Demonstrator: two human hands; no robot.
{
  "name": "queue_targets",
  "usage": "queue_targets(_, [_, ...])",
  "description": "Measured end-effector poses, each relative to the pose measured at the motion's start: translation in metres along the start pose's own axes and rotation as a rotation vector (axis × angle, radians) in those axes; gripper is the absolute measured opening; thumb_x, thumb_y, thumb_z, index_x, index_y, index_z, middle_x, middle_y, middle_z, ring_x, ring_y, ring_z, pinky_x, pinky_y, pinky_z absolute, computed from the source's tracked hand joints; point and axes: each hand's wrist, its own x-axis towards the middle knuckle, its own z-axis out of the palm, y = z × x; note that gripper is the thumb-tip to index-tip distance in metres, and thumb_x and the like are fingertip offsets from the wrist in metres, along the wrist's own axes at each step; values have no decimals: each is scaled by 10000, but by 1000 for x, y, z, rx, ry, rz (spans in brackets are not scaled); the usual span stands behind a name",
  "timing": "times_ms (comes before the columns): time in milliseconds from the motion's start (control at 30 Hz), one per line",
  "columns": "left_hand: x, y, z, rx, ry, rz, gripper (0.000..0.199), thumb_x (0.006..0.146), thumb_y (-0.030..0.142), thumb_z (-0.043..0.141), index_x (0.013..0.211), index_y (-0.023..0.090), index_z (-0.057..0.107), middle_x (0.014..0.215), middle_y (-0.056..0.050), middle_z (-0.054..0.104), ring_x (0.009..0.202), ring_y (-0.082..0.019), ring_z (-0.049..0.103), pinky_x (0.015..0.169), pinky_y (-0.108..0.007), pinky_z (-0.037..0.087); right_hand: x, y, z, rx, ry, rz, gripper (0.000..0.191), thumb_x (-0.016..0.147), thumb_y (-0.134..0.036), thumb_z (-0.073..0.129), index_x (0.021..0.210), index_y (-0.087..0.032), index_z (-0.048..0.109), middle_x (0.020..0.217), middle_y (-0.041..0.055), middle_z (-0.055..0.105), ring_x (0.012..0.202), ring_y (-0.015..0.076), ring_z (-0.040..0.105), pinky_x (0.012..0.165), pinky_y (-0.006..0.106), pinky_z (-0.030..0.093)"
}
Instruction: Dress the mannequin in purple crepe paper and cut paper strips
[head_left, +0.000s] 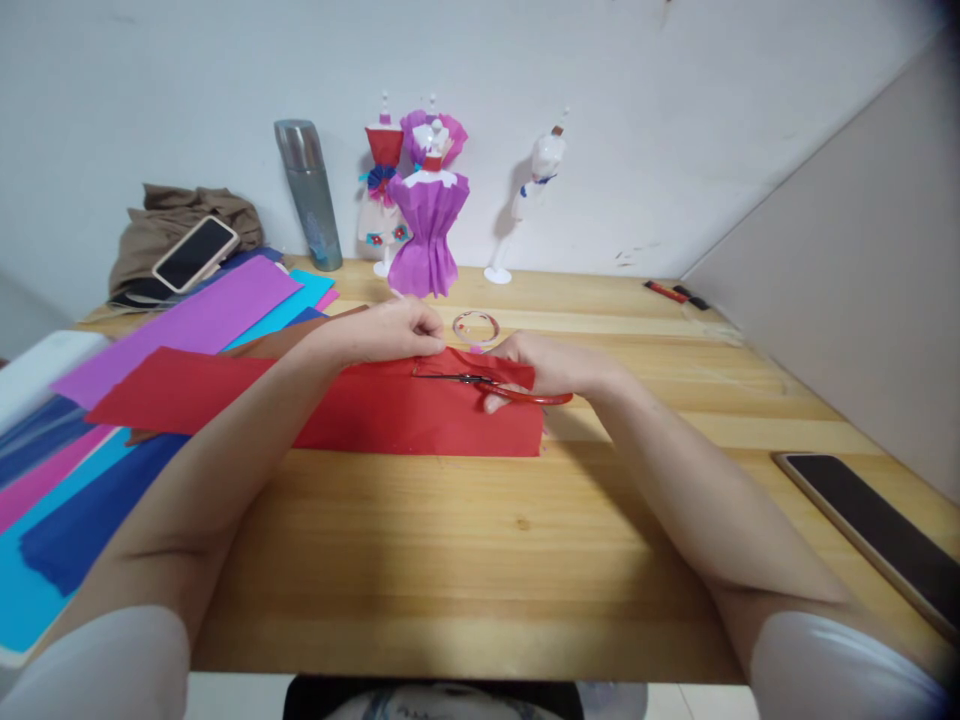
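Beside the red sheet (420,420), likely light, soft and easily torn, our left hand (405,328) pinches its far edge, best held near the cut; our right hand (536,365) grips the scissors (517,392).

We see plain red cloth (420,425) as our landmark; left of it lie purple (180,325), bright blue (274,308) and dark blue sheets (97,525). Beyond the cloth, we find a purple pleated dress (429,230) and a grey-blue bottle (311,205) with a silvery cap.
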Motion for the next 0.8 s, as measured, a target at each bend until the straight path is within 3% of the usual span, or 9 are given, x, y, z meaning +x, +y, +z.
queue_targets(100, [1,-8,-4,3,-23,18,255,833,415,620,833,179,715,805,-11,678,764,-169,585,684,-269,397,0,0,0,15,7,44,618,734,-776,781,623,-195,604,655,-15,498,660,150,459,646,311,364])
queue_targets(233, [2,-21,-10,16,-144,66,347,780,478,700,956,185,761,837,-7,705,791,-174,625,707,-264,406,0,3,1,54,-8,49,607,700,-754,818,630,-204,570,654,-26,484,660,146,447,657,312,383])
queue_targets(367, [2,-23,-10,77,-166,93,292,801,467,664,805,180,718,711,15,614,684,-146,549,658,-268,364,0,5,2,89,-19,8,592,706,-726,837,657,-206,556,674,-26,510,666,146,453,644,305,377])
queue_targets(600, [2,-4,1,28,-127,118,224,782,411,639,725,194,645,642,28,533,606,-137,477,603,-282,328,-3,7,3,50,-27,-48,530,792,-687,807,722,-211,584,699,-14,572,682,159,505,649,302,411])
queue_targets(700, [2,-1,1,-36,-116,113,182,771,364,621,693,200,629,625,24,524,608,-142,468,603,-286,330,-2,9,4,17,-8,-40,475,790,-668,809,874,-208,727,853,25,709,798,214,623,754,329,495])
queue_targets(800, [1,-5,-3,-66,-104,122,180,760,359,632,667,207,601,598,33,486,597,-136,443,596,-285,316,-2,11,5,-23,1,-62,553,812,-677,792,1130,-224,809,1075,59,798,964,261,698,889,354,533])
